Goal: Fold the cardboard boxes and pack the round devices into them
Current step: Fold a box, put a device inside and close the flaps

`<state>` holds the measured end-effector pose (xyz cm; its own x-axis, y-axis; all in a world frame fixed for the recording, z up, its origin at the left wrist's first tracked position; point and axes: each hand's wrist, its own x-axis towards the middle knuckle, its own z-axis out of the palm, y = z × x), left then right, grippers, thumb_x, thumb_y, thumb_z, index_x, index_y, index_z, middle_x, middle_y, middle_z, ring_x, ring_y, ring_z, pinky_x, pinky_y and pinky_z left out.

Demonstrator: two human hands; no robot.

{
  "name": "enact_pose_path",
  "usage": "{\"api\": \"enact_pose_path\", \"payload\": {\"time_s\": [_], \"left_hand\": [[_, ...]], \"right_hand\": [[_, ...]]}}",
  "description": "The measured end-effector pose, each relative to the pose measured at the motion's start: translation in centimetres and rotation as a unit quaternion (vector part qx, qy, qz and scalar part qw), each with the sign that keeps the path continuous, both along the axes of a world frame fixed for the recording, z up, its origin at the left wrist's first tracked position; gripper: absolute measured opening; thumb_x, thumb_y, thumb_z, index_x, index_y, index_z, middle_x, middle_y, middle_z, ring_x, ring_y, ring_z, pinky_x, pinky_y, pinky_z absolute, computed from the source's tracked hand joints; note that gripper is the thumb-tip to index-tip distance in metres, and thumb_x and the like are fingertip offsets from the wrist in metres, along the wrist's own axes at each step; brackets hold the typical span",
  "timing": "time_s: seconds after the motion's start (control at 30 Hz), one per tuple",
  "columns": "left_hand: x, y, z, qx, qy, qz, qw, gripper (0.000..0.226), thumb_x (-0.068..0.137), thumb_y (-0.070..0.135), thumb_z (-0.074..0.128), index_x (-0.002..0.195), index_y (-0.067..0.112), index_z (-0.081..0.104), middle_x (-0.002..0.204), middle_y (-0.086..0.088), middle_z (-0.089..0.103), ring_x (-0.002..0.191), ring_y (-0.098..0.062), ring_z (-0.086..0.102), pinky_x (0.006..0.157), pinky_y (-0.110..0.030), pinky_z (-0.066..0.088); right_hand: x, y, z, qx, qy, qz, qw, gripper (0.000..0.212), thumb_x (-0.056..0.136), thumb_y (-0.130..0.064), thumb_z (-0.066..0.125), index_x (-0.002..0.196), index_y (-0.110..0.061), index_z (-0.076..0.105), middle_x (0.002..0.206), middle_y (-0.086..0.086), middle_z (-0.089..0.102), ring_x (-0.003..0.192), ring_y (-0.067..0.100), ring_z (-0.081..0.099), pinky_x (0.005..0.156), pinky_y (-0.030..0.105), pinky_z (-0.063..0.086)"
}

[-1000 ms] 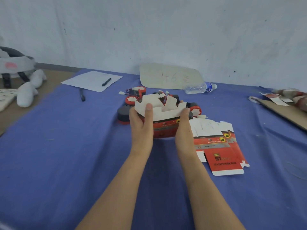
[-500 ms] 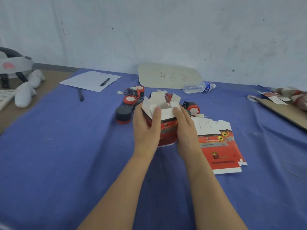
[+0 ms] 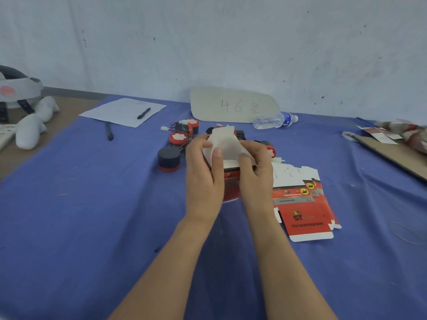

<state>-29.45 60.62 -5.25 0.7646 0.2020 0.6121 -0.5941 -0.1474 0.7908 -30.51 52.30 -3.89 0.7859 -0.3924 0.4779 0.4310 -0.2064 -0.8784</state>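
Both hands hold a red and white cardboard box (image 3: 231, 181) upright above the blue cloth. My left hand (image 3: 203, 174) grips its left side, with the thumb pressing a white top flap (image 3: 224, 142). On the right side my right hand (image 3: 254, 172) grips the box, thumb on the same flaps. Several round black and red devices (image 3: 169, 158) lie just behind the box, some hidden by it. A stack of flat unfolded boxes (image 3: 302, 204) lies to the right of my right hand.
A blue cloth (image 3: 92, 215) covers the table. At the back are a paper sheet with a pen (image 3: 122, 112), a second pen (image 3: 109, 133), a cardboard sign (image 3: 231, 105) and a water bottle (image 3: 275, 120). A brown board (image 3: 392, 155) lies far right, white objects (image 3: 30, 130) far left.
The box went from a wide, flattened shape to a narrow upright one. Both thumbs have moved onto the white top flaps, which are now bent inward.
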Motion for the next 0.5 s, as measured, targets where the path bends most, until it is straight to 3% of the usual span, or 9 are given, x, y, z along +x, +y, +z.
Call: {"api": "enact_pose_path", "payload": {"time_s": [0.13, 0.33, 0.4, 0.5], "left_hand": [[0.02, 0.33, -0.19, 0.012, 0.014, 0.005, 1.0, 0.017, 0.095, 0.045, 0.039, 0.108, 0.035, 0.04, 0.112, 0.005, 0.057, 0.101, -0.014, 0.058, 0.079, -0.016, 0.049], [0.19, 0.21, -0.65, 0.04, -0.011, 0.002, 0.999, 0.024, 0.097, 0.031, 0.039, 0.112, 0.02, 0.054, 0.114, 0.006, 0.055, 0.104, 0.008, 0.049, 0.085, -0.005, 0.037], [0.18, 0.2, -0.72, 0.047, -0.022, -0.004, 0.999, 0.025, 0.097, 0.036, 0.037, 0.099, 0.022, 0.057, 0.11, 0.004, 0.054, 0.099, 0.007, 0.05, 0.082, -0.005, 0.037], [0.01, 0.1, -0.64, 0.021, 0.015, -0.037, 0.999, 0.024, 0.092, 0.05, 0.029, 0.086, 0.045, 0.051, 0.115, 0.004, 0.052, 0.097, -0.002, 0.056, 0.08, -0.017, 0.047]], "right_hand": [[-0.03, 0.02, -0.29, -0.038, 0.025, 0.001, 0.999, 0.007, 0.093, -0.032, 0.057, 0.088, -0.037, 0.058, 0.093, -0.022, 0.062, 0.092, -0.004, 0.058, 0.077, 0.015, 0.049], [0.1, -0.42, -0.06, -0.036, 0.049, -0.022, 0.998, 0.025, 0.09, -0.008, 0.049, 0.083, -0.031, 0.057, 0.087, -0.018, 0.061, 0.082, -0.002, 0.057, 0.069, 0.013, 0.046], [0.21, -0.46, -0.11, -0.038, 0.056, -0.024, 0.997, 0.025, 0.09, -0.007, 0.048, 0.084, -0.028, 0.059, 0.089, -0.019, 0.061, 0.085, -0.001, 0.057, 0.072, 0.015, 0.047], [0.26, -0.28, -0.36, -0.047, 0.056, -0.021, 0.997, 0.018, 0.094, -0.015, 0.048, 0.086, -0.023, 0.062, 0.089, -0.011, 0.063, 0.081, -0.001, 0.058, 0.07, 0.013, 0.044]]}}
